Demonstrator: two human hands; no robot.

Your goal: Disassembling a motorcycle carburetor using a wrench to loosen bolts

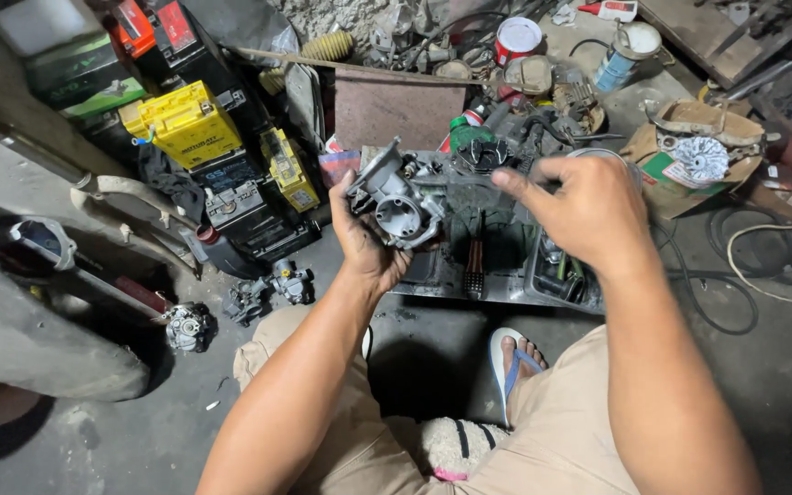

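My left hand (366, 243) grips a grey metal carburettor (396, 197) from below and holds it up over a dark metal tray (497, 286). My right hand (584, 209) is raised just to the right of it, fingers curled, with the fingertips pinching near the carburettor's right side; whether they hold a small part is hidden. Both hands are smeared with grease. My knees in tan shorts and a foot in a blue flip-flop (511, 362) show below.
Yellow and black batteries (190, 124) stand stacked at upper left. Two other carburettors (263, 293) (187, 327) lie on the concrete floor at left. A cardboard box (689, 151) with parts, cans (517, 38) and loose cables (753, 266) lie at right.
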